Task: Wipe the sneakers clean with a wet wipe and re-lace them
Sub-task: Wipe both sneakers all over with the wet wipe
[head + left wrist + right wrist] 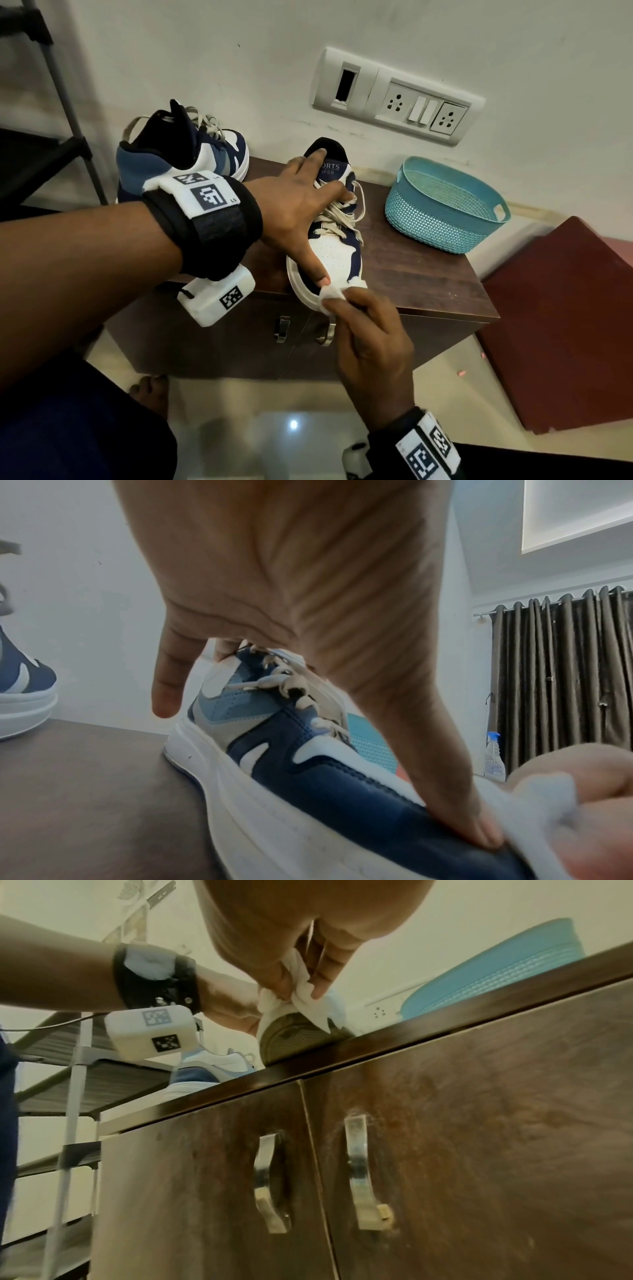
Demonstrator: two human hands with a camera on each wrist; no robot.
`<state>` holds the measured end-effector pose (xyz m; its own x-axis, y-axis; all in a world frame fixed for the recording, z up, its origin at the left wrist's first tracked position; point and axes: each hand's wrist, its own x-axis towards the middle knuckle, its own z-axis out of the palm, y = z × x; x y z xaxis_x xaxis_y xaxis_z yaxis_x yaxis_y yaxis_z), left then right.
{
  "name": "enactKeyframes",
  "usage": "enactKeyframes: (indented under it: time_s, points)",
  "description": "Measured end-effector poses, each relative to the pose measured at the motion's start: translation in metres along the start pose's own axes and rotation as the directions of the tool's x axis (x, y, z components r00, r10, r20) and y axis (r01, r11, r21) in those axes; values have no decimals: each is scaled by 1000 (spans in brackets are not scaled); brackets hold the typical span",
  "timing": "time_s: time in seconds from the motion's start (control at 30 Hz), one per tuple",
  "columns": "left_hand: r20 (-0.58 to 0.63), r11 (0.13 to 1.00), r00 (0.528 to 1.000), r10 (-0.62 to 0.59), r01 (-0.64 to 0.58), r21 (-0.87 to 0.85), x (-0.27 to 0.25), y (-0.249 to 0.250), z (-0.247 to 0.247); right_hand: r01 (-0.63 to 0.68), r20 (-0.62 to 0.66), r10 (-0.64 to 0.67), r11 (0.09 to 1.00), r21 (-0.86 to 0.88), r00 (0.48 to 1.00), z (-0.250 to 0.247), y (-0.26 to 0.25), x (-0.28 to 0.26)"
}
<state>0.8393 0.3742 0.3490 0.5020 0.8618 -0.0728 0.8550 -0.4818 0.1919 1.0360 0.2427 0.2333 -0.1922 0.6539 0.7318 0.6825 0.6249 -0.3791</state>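
Your left hand (294, 202) is spreading over the navy, blue and white lace-up sneaker (334, 253) lying on the dark brown wooden tabletop (421, 274), with its toe poking out past the front edge toward you. The fingers are reaching across the beige laces (337, 214) and the tongue, and the thumb is pressing down on the side of the toe, so this grip is wide and holding the shoe steady rather than closing around it.

Your right hand (371, 337) is pinching a crumpled white wet wipe (329, 296) between the thumb and fingertips, and the wipe is touching the toe tip of that sneaker, just beside your left thumb. From the right wrist view, the wipe (301, 996) is bunching over the toe above the grey tread of the sole.

The 2nd matching sneaker (191, 154) is standing at the back left of the tabletop, next to the wall, with its laces loosely threaded. A teal woven-pattern plastic basket (445, 209) is sitting at the back right. A white switch and socket panel (397, 99) is sitting on the wall above.
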Motion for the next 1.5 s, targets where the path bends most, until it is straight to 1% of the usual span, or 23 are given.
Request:
enactKeyframes:
  time_s: [0.1,0.13,0.23,0.27,0.37,0.4,0.5,0.53,0.6,0.63,0.73,0.77,0.87,0.9,1.0,1.13,1.23,1.27,1.3,1.37,1.43,1.47,1.5]
  points:
    - [8,1000,1000,-14,14,-1,-1,1,-1,-154,-117,163,985,80,980,-4,12,6]
    - [9,1000,1000,-14,14,-2,-2,2,-1,-158,-119,168,983,93,978,-4,9,6]
    - [3,1000,1000,-9,9,-4,-2,2,-2,-32,-22,33,998,45,999,-4,-4,2]
    - [2,1000,1000,-9,9,-2,-2,2,-2,-27,-18,28,998,53,999,-5,1,2]
    - [5,1000,1000,-16,16,4,-3,3,-2,-188,-93,201,973,137,975,-8,14,7]
    - [7,1000,1000,-18,18,2,-3,3,-2,-190,-84,203,972,139,976,-8,12,7]
    - [7,1000,1000,-13,13,-5,-2,2,-2,-82,11,81,992,97,997,-8,1,3]
    - [6,1000,1000,-14,14,-5,-2,2,-2,-90,0,90,991,103,996,-8,5,3]
    - [8,1000,1000,-17,17,-8,-3,2,-1,-185,-76,197,972,144,977,-10,12,8]
    - [9,1000,1000,-18,18,-7,-3,2,-1,-198,-92,213,969,145,973,-9,12,10]
    - [6,1000,1000,-14,14,-3,-2,2,-1,-69,13,68,995,75,998,-7,-2,6]
    - [6,1000,1000,-14,14,-4,-2,2,-1,-54,17,53,996,74,998,-8,1,5]
    - [7,1000,1000,-16,16,-4,-3,3,-1,-191,-93,207,970,153,974,-9,13,11]
    - [6,1000,1000,-16,16,-3,-3,3,-1,-194,-83,210,967,162,974,-8,12,10]
    - [-1,1000,1000,-7,7,-7,-2,2,-1,-63,22,61,992,110,998,-8,1,4]
    - [1,1000,1000,-11,11,-5,-2,2,-1,-196,-101,215,966,167,971,-8,13,10]
    - [0,1000,1000,-7,7,0,-2,2,-1,-41,10,40,995,91,999,-8,-2,7]
    - [-2,1000,1000,-6,6,-2,-2,3,-1,-15,32,13,998,68,999,-10,-2,7]
    - [-5,1000,1000,-8,8,-5,-1,2,0,-53,31,51,997,60,998,-12,4,11]
    - [-7,1000,1000,-13,13,-14,-1,2,0,-263,-23,266,960,94,964,-19,23,29]
    - [-9,1000,1000,-12,11,-19,-1,2,1,-491,-64,514,844,217,855,-32,44,53]
    - [-12,1000,1000,-10,10,-19,-1,2,1,-556,-65,593,784,277,803,-38,51,64]
    - [-15,1000,1000,-8,7,-21,0,1,1,-593,-34,631,743,310,775,-41,55,74]
